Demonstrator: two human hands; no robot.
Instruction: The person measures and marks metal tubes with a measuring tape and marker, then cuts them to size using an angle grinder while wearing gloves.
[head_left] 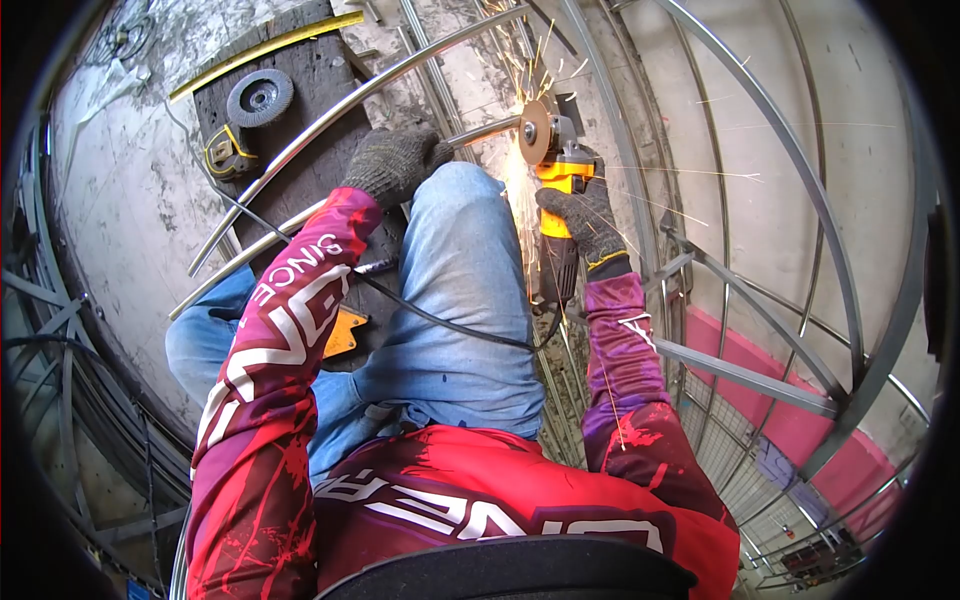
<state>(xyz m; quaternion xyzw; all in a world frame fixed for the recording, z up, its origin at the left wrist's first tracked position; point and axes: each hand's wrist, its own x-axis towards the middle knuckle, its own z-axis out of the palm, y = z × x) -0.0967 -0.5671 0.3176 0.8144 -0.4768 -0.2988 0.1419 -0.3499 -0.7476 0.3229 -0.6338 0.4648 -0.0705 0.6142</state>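
Observation:
My right hand (588, 222), in a dark knit glove, is wrapped round a yellow and black angle grinder (562, 178). Its thin brown disc (536, 132) meets the end of a metal tube (486, 131), and sparks spray up and down from there. My left hand (392, 165), gloved as well, closes round that tube beside my knee. The tube runs on under my left forearm to the lower left. Just beyond my left hand, a longer curved metal tube (345, 103) lies across a dark wooden board (300, 50).
On the board are a flap disc (260, 97), a tape measure (228, 152) and a yellow strip (265, 52). A black cable (430, 315) crosses my leg. An orange-yellow plate (345, 332) lies by my thigh. Metal frames with curved bars (790, 130) stand at right.

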